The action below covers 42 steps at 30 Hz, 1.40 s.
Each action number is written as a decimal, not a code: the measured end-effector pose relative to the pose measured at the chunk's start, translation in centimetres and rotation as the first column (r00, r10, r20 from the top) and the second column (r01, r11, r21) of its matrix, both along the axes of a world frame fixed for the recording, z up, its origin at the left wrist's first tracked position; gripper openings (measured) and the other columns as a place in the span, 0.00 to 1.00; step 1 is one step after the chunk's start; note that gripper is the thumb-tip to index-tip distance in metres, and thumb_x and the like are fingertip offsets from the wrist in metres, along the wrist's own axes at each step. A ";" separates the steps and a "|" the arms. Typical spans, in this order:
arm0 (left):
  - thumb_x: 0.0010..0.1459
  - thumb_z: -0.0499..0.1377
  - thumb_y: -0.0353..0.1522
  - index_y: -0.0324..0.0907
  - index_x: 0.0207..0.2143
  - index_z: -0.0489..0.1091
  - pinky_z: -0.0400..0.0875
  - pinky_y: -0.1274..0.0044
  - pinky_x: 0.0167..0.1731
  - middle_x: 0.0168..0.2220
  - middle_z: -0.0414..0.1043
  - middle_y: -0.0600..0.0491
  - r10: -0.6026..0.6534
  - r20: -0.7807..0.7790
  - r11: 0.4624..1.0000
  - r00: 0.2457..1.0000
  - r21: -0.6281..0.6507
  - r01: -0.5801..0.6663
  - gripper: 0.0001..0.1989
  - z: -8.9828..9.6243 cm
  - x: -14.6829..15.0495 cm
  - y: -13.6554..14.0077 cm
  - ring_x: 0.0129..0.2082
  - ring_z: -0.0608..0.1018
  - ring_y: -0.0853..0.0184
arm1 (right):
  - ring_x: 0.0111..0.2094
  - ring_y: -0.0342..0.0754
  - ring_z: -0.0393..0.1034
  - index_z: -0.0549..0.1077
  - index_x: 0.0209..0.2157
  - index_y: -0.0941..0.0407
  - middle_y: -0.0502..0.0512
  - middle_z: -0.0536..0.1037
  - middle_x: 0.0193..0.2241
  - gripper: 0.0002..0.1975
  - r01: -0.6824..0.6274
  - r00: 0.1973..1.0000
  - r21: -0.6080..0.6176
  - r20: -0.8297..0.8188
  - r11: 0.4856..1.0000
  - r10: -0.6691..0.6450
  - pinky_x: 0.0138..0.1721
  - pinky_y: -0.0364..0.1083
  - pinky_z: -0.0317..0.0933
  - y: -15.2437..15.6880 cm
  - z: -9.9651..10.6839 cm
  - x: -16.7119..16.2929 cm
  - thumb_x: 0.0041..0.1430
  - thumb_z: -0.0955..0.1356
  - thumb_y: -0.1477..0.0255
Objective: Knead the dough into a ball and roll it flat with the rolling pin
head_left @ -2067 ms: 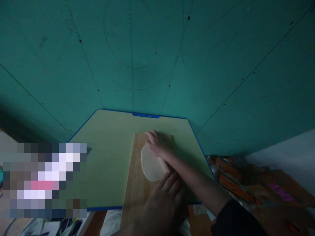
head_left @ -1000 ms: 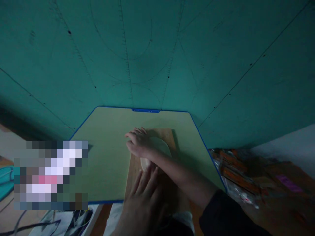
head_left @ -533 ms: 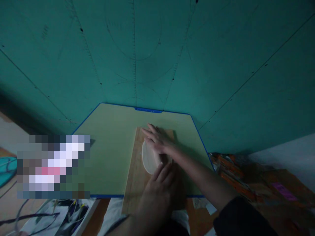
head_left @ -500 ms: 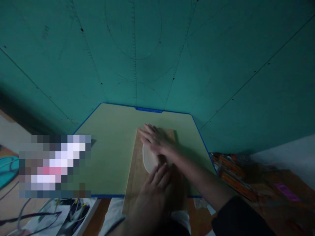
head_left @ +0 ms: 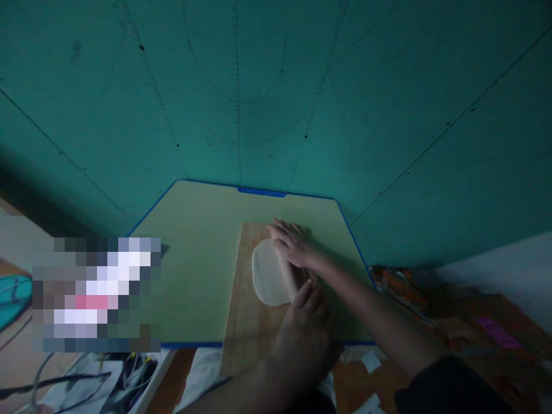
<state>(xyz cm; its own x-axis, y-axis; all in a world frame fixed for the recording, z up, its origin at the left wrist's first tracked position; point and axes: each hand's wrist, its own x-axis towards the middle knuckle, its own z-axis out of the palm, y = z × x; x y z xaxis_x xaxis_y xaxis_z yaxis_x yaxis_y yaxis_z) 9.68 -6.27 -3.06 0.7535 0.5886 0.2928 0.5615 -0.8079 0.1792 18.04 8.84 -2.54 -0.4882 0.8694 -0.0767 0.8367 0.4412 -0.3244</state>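
On a wooden board (head_left: 248, 322) lies a flat, pale round of dough (head_left: 268, 276). A light rolling pin (head_left: 288, 275) lies slantwise over its right part. My right hand (head_left: 294, 241) rests on the far end of the pin, fingers stretched out and lying flat. Nearer to me, my left hand (head_left: 307, 313) has its bent fingers around the near end. Both hands partly hide the pin, and the dough's right edge cannot be seen.
Beneath the board is a pale yellow-green tabletop (head_left: 198, 259) with a blue rim, standing against a green wall (head_left: 276, 115). A white box (head_left: 155, 379) with cables is at lower left. Cardboard boxes (head_left: 483, 322) stand at right. A blurred patch covers something on the left.
Both hands and the rolling pin have moved to the right across the dough. More of the dough's left side now shows.
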 end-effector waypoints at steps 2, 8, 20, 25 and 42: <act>0.63 0.58 0.43 0.34 0.46 0.78 0.57 0.58 0.64 0.50 0.78 0.41 0.020 0.002 0.999 1.000 0.032 -0.020 0.21 -0.2 0.7 0.2 0.58 0.73 0.48 | 0.72 0.54 0.41 0.54 0.70 0.55 0.61 0.51 0.71 0.27 0.018 1.000 0.003 0.011 1.000 -0.018 0.70 0.61 0.36 -0.1 0.0 0.7 0.71 0.55 0.72; 0.67 0.55 0.42 0.42 0.58 0.70 0.53 0.66 0.66 0.61 0.70 0.50 0.122 0.088 0.990 0.989 0.064 -0.128 0.21 -1.6 -5.8 -2.6 0.68 0.60 0.58 | 0.72 0.59 0.43 0.67 0.63 0.56 0.63 0.51 0.71 0.23 -0.079 0.996 0.065 -0.023 0.995 0.081 0.69 0.60 0.42 -1.8 0.6 -6.0 0.70 0.60 0.67; 0.68 0.54 0.44 0.41 0.56 0.71 0.50 0.63 0.67 0.60 0.71 0.49 0.034 0.060 0.999 0.998 0.033 -0.036 0.22 -0.5 -3.9 -1.7 0.64 0.65 0.56 | 0.72 0.59 0.43 0.67 0.63 0.56 0.60 0.52 0.71 0.24 -0.100 0.995 0.100 -0.019 0.990 0.102 0.69 0.63 0.39 -1.4 0.0 -3.9 0.68 0.60 0.73; 0.63 0.57 0.48 0.33 0.53 0.74 0.56 0.61 0.65 0.61 0.70 0.39 0.010 0.016 1.000 1.000 0.029 -0.011 0.29 0.6 -0.4 -0.5 0.64 0.67 0.50 | 0.72 0.57 0.39 0.48 0.71 0.60 0.66 0.46 0.72 0.30 0.003 1.000 -0.017 0.001 1.000 -0.003 0.69 0.63 0.38 -1.1 -0.1 0.0 0.70 0.56 0.72; 0.66 0.55 0.44 0.44 0.59 0.68 0.50 0.59 0.67 0.60 0.71 0.50 0.099 0.083 0.994 0.992 0.037 -0.102 0.23 -0.8 -7.5 -2.8 0.66 0.62 0.54 | 0.71 0.59 0.46 0.70 0.60 0.59 0.64 0.61 0.68 0.23 -0.160 0.987 0.236 0.029 0.959 0.157 0.70 0.61 0.37 -3.3 0.8 -8.4 0.66 0.63 0.70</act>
